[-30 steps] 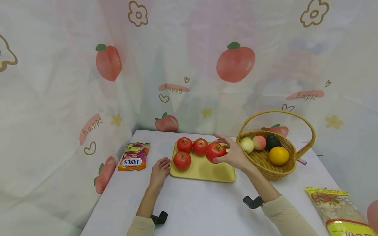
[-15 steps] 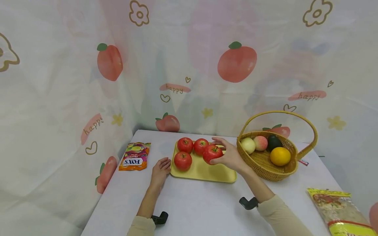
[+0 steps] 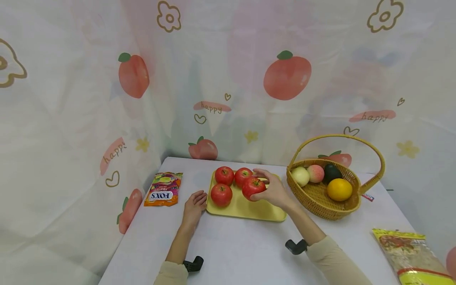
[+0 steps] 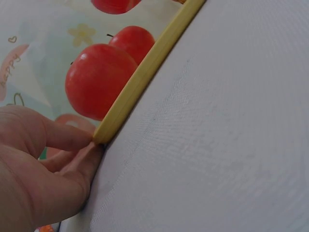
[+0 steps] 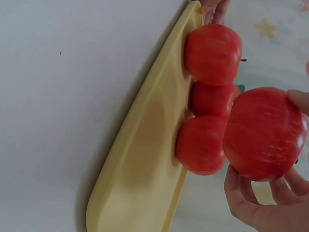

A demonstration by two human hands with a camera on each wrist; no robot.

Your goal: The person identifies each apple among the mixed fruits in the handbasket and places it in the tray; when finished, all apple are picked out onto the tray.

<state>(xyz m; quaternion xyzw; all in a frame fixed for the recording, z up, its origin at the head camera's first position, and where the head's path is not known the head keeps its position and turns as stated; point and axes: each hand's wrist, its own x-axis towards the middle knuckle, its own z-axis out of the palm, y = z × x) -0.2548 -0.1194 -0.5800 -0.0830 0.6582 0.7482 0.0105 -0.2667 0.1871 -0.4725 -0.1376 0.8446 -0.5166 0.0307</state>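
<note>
In the head view, my right hand point(image 3: 273, 192) grips a red apple point(image 3: 253, 189) above the middle of a yellow tray point(image 3: 249, 211). The right wrist view shows thumb and fingers round this apple point(image 5: 264, 134), with bare tray under it. Three more red apples sit on the tray's left part: one at the back left point(image 3: 224, 175), one beside it point(image 3: 243, 177) and one in front point(image 3: 221, 194). My left hand point(image 3: 194, 206) is at the tray's left edge. In the left wrist view its thumb and finger meet at the tray's corner point(image 4: 108, 126), seeming to pinch it.
Right of the tray stands a wicker basket point(image 3: 313, 206) with a high handle, holding several fruits, among them a yellow one point(image 3: 339, 189). A candy bag point(image 3: 164, 189) lies at the left, a yellow-topped food bag point(image 3: 409, 253) at the right front. Printed curtains surround the white table point(image 3: 228, 249).
My right hand has moved left and slightly down with the apple, from beside the basket toward the other apples. The left hand stays at the tray's edge.
</note>
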